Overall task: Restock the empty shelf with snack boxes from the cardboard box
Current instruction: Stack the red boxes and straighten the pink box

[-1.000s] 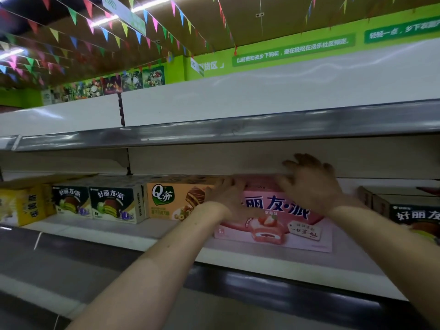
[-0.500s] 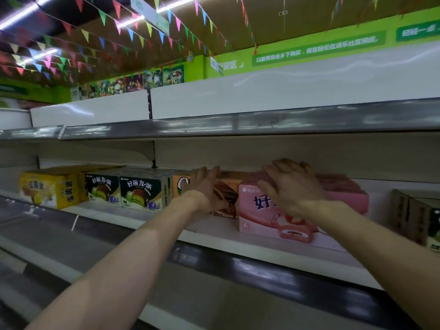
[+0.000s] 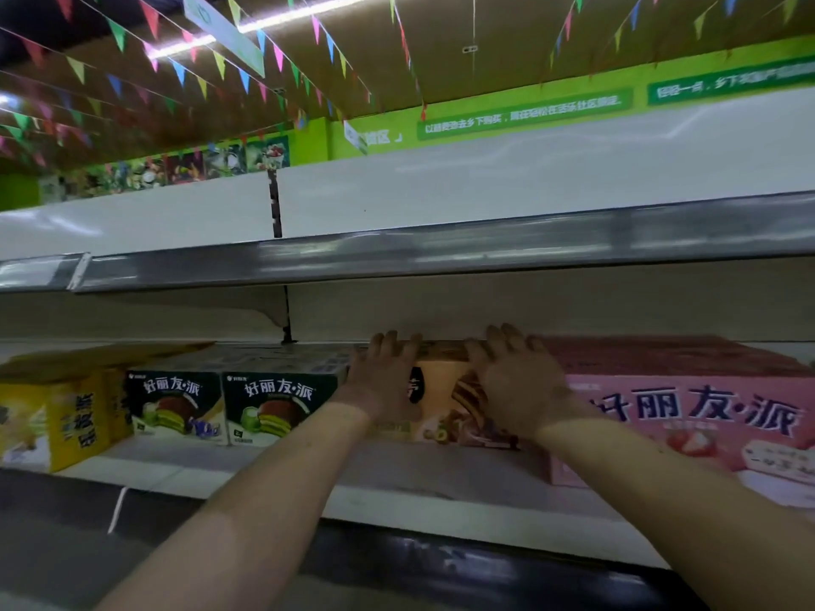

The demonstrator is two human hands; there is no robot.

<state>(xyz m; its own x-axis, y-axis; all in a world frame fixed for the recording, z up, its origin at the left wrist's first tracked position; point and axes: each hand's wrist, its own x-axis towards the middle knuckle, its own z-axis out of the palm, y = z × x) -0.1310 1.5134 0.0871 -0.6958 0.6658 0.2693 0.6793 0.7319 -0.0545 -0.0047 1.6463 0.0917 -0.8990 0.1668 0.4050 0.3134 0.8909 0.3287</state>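
Fingers [image 3: 390,346] of both hands lie straight and side by side, grasping nothing: the left hand [image 3: 383,385] is flat against the left end of one tan snack box [image 3: 441,381], the right hand [image 3: 516,381] flat against its right end, and the fingertips of each reach over the box's top front edge. That box stands on the shelf [image 3: 264,469] between the two palms, its front only partly seen past them. Counted along the row: one tan box under the fingers, one wide pink snack box [image 3: 705,416] just right of the right fingers, close against the tan one, two dark green snack boxes [image 3: 273,403] side by side just left of the left fingers, and farther left a yellow box [image 3: 57,416], too blurred to tell whether it is one or more. The pink box sits nearer the shelf's front lip than the tan box, so its corner juts forward beside the right wrist. Below the wrists a bare white strip of shelf board runs in front of the boxes and ends at a dark front rail [image 3: 441,562]. Above the fingertips open room reaches up to the upper shelf [image 3: 441,249], whose grey rail crosses the whole view; a bracket [image 3: 286,319] hangs at the back, up and left of the left fingers. High above run strings of coloured pennants [image 3: 176,72] and a green wall banner [image 3: 520,112].
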